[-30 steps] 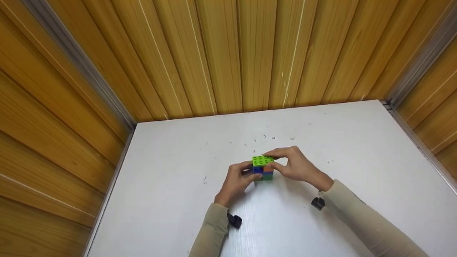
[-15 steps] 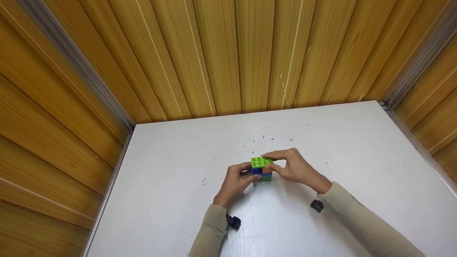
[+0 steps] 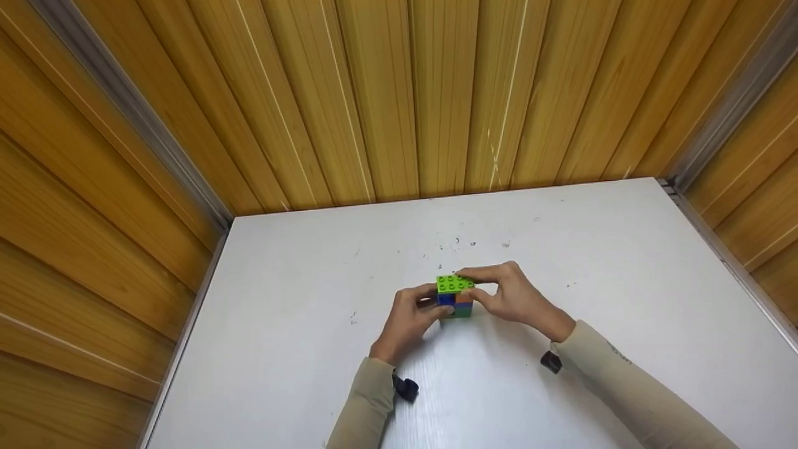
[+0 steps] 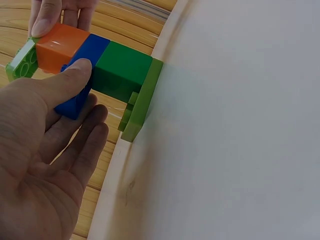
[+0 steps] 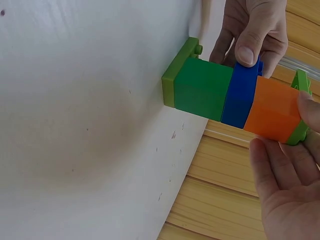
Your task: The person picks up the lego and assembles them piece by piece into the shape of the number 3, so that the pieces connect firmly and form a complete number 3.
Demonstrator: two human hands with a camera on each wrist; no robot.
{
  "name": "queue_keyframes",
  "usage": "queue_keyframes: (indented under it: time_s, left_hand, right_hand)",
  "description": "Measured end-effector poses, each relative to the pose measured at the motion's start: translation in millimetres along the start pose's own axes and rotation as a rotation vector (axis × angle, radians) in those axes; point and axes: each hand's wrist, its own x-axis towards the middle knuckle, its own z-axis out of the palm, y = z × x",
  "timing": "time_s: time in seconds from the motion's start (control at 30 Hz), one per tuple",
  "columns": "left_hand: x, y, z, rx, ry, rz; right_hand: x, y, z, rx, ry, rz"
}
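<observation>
A stack of toy building bricks stands upright on the white table between both hands. From the bottom it has a lime green plate [image 5: 170, 91], a dark green brick [image 5: 202, 90], a thin blue brick [image 5: 240, 95] and an orange brick [image 5: 272, 107]. A studded lime green brick [image 3: 454, 285] tops it, overhanging to the left. My left hand [image 3: 408, 318] pinches the blue brick, thumb on the near side. With thumb and fingers, my right hand [image 3: 514, 296] grips the top lime green brick at its right end, the thumb overlapping the orange brick's edge.
The white table [image 3: 299, 312] carries small dark marks beyond the stack. Yellow wood-look panels [image 3: 386, 112] rise behind it and at both sides, with grey metal strips at the corners. A black strap piece hangs at each sleeve cuff.
The head view has shifted very slightly, so hands and stack sit a little further left and lower. Both hands keep the same hold on the bricks.
</observation>
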Motion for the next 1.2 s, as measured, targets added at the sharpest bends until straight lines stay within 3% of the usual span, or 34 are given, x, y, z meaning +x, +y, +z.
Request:
queue_keyframes:
  time_s: [0.43, 0.97, 1.2]
  left_hand:
    - [-1.7, -2.3, 13.0, 0.033, -0.010, -0.013]
    - [-1.7, -2.1, 4.6, 0.036, 0.010, -0.031]
    - [-0.3, -0.6, 0.6, 0.022, 0.013, -0.012]
  right_hand:
    - [-16.2, 8.7, 1.9, 0.005, 0.038, 0.023]
    - [-11.0, 14.9, 10.4, 0.097, 0.068, 0.046]
    - [-10.2, 16.4, 15.5, 0.136, 0.090, 0.063]
